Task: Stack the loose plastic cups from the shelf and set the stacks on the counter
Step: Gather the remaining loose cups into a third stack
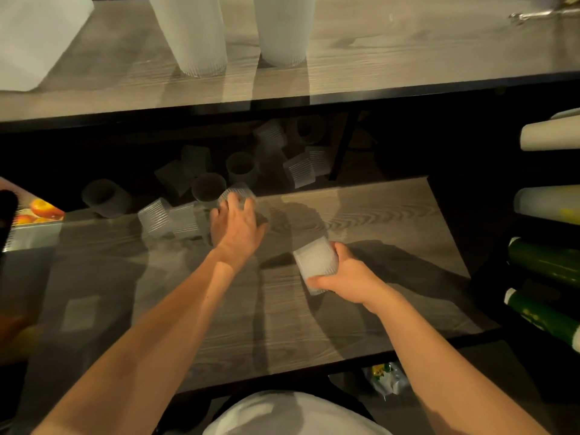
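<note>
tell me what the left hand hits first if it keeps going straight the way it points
Likely the clear ribbed cup right at the left hand's fingertips; it may already be touching it, depth is unclear.

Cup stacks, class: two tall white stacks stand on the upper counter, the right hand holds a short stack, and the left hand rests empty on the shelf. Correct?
Not quite. The head view shows the left hand gripping a ribbed clear cup, not empty. The tall stacks and the right hand holding its short stack are as stated.
</note>
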`<state>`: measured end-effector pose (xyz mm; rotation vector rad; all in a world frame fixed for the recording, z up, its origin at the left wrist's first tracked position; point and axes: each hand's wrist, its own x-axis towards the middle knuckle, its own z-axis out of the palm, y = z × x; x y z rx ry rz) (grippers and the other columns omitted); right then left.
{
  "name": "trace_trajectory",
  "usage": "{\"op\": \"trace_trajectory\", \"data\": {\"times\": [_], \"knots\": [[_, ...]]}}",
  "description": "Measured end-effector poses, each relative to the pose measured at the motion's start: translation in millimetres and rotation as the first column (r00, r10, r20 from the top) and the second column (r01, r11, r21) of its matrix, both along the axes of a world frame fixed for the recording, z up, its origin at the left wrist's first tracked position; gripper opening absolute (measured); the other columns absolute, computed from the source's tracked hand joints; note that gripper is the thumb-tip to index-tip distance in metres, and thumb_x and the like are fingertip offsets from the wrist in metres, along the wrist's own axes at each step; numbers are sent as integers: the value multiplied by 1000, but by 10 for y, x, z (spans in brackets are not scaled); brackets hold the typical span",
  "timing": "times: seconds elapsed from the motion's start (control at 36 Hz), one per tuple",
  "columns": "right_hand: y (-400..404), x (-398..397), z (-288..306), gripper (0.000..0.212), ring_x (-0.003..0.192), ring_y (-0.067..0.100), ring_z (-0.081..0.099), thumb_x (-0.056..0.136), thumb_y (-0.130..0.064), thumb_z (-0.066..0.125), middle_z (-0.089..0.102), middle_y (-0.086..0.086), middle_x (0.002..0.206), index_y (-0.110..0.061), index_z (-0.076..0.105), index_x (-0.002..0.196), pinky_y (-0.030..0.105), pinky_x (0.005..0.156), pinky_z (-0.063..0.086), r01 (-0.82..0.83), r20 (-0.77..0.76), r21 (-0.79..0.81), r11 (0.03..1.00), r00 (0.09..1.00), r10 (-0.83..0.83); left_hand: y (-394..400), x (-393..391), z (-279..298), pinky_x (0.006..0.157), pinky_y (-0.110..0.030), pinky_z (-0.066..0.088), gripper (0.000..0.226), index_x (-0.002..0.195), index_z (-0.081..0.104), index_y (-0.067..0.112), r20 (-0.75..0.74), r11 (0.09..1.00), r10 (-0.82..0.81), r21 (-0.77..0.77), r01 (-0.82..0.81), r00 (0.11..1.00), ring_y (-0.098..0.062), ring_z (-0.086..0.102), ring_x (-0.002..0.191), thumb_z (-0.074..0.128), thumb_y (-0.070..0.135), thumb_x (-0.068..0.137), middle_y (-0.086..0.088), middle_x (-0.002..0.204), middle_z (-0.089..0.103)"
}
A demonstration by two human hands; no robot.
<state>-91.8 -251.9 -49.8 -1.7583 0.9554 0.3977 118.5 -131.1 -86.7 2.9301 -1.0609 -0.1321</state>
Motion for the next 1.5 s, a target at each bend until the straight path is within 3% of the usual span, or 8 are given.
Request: {"op": "trace_trajectory", "data": {"times": [0.22,0.53,0.69,0.89,1.03,1.25,1.36,1.5], "knots": [[96,193,3,84,112,15,52,79,-34,82,48,-6,126,-27,31,145,37,98,48,-18,20,5,1000,1000,18,117,-57,33,102,-40,35,39,118,65,36,62,975,-189,131,179,980,-28,31,127,59,58,86,-4,144,31],[31,281,173,96,108,17,51,78,-37,83,49,1,132,-23,24,153,30,84,44,135,162,-158,978,981,-109,433,-173,271,84,-39,53,20,84,47,30,-419,889,-447,-110,444,791,-21,60,96,59,18,95,3,158,1],[-40,340,264,99,105,17,51,75,-25,85,47,0,127,-29,25,154,26,71,48,-71,85,-224,972,992,92,527,-91,410,100,-12,34,7,101,58,25,-731,912,-370,-402,77,574,0,43,120,52,26,101,13,140,29],[-34,406,311,100,105,16,53,74,-28,85,50,-1,129,-32,25,154,25,68,49,-144,62,-246,958,985,164,797,-108,269,107,-46,44,9,97,57,25,-852,920,-351,-390,-23,388,-9,30,135,50,28,102,11,149,21],[95,473,305,101,112,17,50,77,-29,83,47,0,136,-39,20,155,33,85,49,-179,75,-276,944,975,207,783,-117,362,110,-47,40,13,93,53,37,-838,938,-343,-328,112,424,-16,20,146,46,32,103,6,154,19],[155,507,374,100,114,19,51,75,-25,83,44,-2,140,-43,24,153,35,77,57,-306,10,-236,922,948,317,834,-196,286,112,-46,39,39,126,44,61,-830,692,-343,-540,-479,441,-11,36,138,53,32,101,23,136,40],[320,558,372,106,130,14,43,77,-25,85,36,-4,155,-35,18,158,26,93,45,-443,-18,-201,874,894,449,747,-380,261,104,-28,43,32,129,56,40,-832,517,-277,-551,-655,481,-5,51,123,57,41,97,13,130,55],[503,653,269,119,142,20,38,73,-35,86,30,0,161,-29,5,160,38,111,41,-519,-98,-215,827,854,511,648,-576,270,99,-29,46,41,123,60,32,-853,636,-281,-508,-580,439,-10,57,118,32,52,102,10,123,62]]}}
